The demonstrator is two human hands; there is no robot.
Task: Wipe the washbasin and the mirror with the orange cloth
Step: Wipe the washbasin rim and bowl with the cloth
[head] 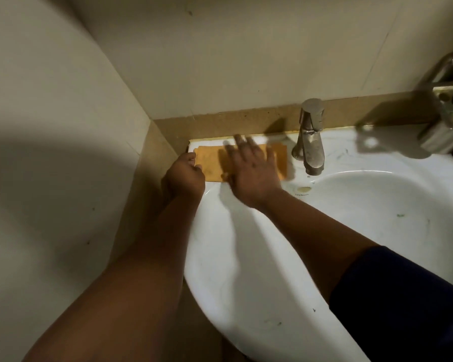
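the orange cloth (246,160) lies flat on the white washbasin (246,270) ledge left of the steel tap (310,138); right hand (251,171) presses it flat, left hand (185,173) grips its left edge.

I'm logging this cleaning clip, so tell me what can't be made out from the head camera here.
- Right hand: motion blur smears the fingers lying flat on the orange cloth.
- Left hand: its fingertips at the cloth's left edge are hidden behind the knuckles.
- Mirror: not in view.
- Metal fixture: cut off by the right edge.
- Washbasin: the near rim is hidden by the arms; the drain is out of view.
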